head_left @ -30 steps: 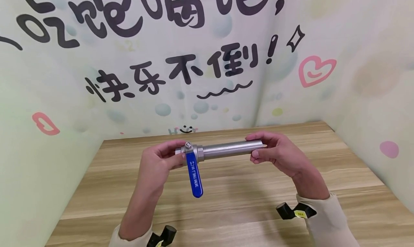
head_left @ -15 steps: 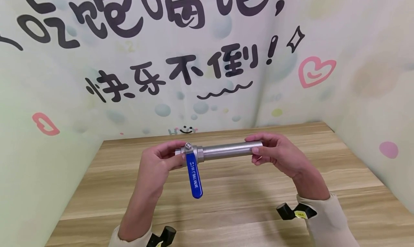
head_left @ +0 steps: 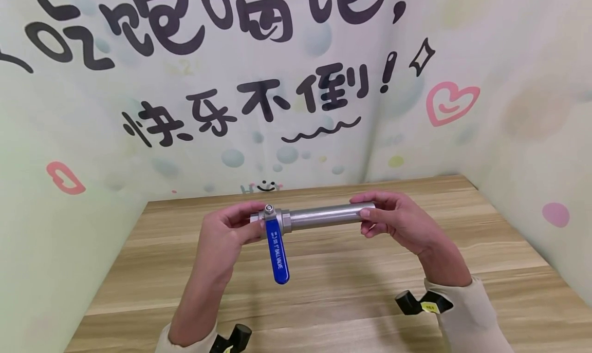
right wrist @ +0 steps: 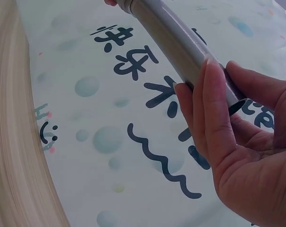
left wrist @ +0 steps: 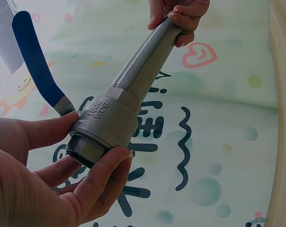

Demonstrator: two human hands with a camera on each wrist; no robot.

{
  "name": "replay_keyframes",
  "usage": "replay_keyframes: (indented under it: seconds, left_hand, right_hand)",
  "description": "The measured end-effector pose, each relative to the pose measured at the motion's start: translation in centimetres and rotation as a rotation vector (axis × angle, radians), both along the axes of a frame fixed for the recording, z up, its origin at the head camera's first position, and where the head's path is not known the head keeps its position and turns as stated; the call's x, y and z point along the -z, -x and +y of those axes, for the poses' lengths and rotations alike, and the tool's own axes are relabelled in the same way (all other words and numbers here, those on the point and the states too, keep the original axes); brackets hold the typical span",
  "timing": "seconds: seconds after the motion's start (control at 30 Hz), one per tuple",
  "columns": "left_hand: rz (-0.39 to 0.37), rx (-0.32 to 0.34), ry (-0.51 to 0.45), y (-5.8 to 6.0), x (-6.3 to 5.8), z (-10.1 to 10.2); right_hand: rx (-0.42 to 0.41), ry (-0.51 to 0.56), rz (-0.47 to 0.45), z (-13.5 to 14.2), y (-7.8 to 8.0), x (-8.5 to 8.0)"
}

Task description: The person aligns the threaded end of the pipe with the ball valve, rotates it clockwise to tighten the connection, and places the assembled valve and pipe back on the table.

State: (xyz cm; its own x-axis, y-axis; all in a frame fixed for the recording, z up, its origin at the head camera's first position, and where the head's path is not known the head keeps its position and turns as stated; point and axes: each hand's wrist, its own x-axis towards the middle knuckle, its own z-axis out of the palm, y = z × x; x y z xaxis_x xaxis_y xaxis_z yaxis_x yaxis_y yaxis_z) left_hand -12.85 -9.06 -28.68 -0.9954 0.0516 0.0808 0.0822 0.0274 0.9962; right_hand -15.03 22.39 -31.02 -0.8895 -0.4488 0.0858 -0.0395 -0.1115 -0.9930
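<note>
A steel ball valve (left wrist: pixel 105 118) with a blue lever (head_left: pixel 278 253) is joined to a steel pipe (head_left: pixel 326 215), and the two are held level above the table. My left hand (head_left: pixel 222 232) grips the valve body at its left end, thumb on the near side. The lever hangs toward me, marked as a ball valve. With fingers and thumb, my right hand (head_left: pixel 402 219) holds the pipe near its far right end. In the left wrist view the valve's hexagonal end (left wrist: pixel 86 149) faces the camera. The pipe's open end (right wrist: pixel 236 106) shows in the right wrist view.
Below the hands lies a wood-grain table (head_left: pixel 314 301). A pale printed cloth (head_left: pixel 296 152) with black lettering stands behind it, and similar cloth walls close in both sides. Black devices with yellow labels (head_left: pixel 430 307) sit on the sleeves.
The right thumb has slid slightly up the pipe's near side. The valve, the lever and the left hand look nearly still.
</note>
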Motion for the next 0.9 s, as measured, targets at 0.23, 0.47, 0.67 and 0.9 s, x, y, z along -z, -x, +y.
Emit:
replay_keyframes:
  seconds: [0.23, 0.47, 0.67, 0.9]
  left_hand:
    - [-0.005, -0.007, 0.000, -0.01, 0.06, 0.01]
    - [-0.004, -0.008, -0.004, 0.03, 0.04, -0.02]
    - [-0.001, -0.004, 0.003, -0.02, 0.01, -0.04]
    - [-0.010, 0.010, 0.021, -0.03, -0.01, 0.01]
  right_hand:
    - [-0.031, 0.007, -0.003, -0.05, 0.15, 0.10]
    - [-0.046, 0.014, -0.013, -0.11, 0.25, 0.19]
    - [-0.031, 0.017, -0.032, -0.14, 0.30, 0.19]
    - [-0.044, 0.022, -0.027, -0.08, 0.40, 0.35]
